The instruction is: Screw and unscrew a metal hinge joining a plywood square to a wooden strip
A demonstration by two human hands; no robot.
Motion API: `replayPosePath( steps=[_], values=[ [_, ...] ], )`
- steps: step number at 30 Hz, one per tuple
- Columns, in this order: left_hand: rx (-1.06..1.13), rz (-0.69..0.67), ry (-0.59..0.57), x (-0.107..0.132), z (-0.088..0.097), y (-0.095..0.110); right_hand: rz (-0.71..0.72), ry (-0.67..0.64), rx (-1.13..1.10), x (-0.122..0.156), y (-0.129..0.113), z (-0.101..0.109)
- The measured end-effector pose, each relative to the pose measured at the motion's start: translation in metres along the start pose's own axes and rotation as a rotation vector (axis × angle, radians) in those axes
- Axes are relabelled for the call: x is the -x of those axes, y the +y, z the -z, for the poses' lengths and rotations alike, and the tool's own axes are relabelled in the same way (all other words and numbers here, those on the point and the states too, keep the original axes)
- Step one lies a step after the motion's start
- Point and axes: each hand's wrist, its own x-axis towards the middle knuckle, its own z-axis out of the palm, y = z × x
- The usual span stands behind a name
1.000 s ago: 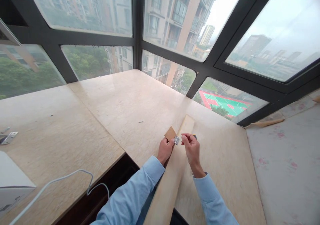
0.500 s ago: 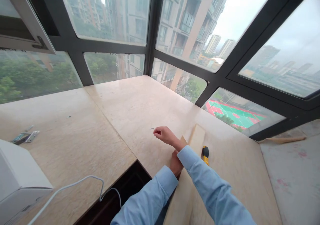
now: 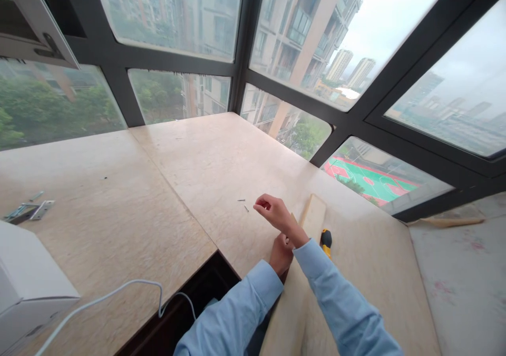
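Note:
My right hand (image 3: pixel 275 213) is over the counter with its fingers curled into a pinch; what it holds, if anything, is hidden. Two small screws (image 3: pixel 244 204) lie on the counter just left of its fingertips. Below it, my left hand (image 3: pixel 281 254) is closed against the left side of a long pale wooden board (image 3: pixel 313 213), partly covered by the right wrist. What the left fingers grip cannot be made out. A yellow and black screwdriver handle (image 3: pixel 326 240) shows right of the board, its lower part behind my right sleeve.
The stone-look counter (image 3: pixel 197 171) runs to windows on two sides. At left are a metal hinge (image 3: pixel 37 209), a white box (image 3: pixel 31 271) and a white cable (image 3: pixel 130 282). A dark recess (image 3: pixel 209 274) opens at the counter's front edge.
My right hand has shifted slightly right, away from the screws, and a second screw now shows. The left hand stays beside the board. The view has shifted a little.

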Motion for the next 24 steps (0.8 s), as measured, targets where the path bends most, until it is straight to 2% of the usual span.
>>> replayPosePath(
  steps=[2,4,7,10,13,16,20,24],
  values=[
    [-0.023,0.016,0.044,-0.001,-0.001,-0.001,0.053,0.103,-0.113,0.019,-0.001,0.015],
    [-0.014,-0.010,0.063,-0.002,-0.002,-0.002,0.022,0.232,-0.137,0.040,0.008,0.030],
    [0.067,-0.017,0.067,-0.002,-0.003,-0.002,-0.127,0.399,-0.138,0.074,0.038,0.045],
    [0.142,0.038,0.080,-0.001,-0.003,0.001,-0.238,0.437,-0.066,0.110,0.072,0.049],
    [0.219,0.123,0.055,0.000,-0.004,0.006,-0.326,0.431,0.017,0.143,0.098,0.037],
    [0.276,0.188,0.034,0.000,-0.003,0.009,-0.432,0.469,0.092,0.164,0.108,0.015],
    [0.297,0.189,0.037,-0.001,0.000,0.008,-0.506,0.460,0.165,0.168,0.102,-0.012],
    [0.334,0.157,0.001,-0.002,0.003,0.006,-0.538,0.462,0.220,0.158,0.090,-0.024]
  ],
)
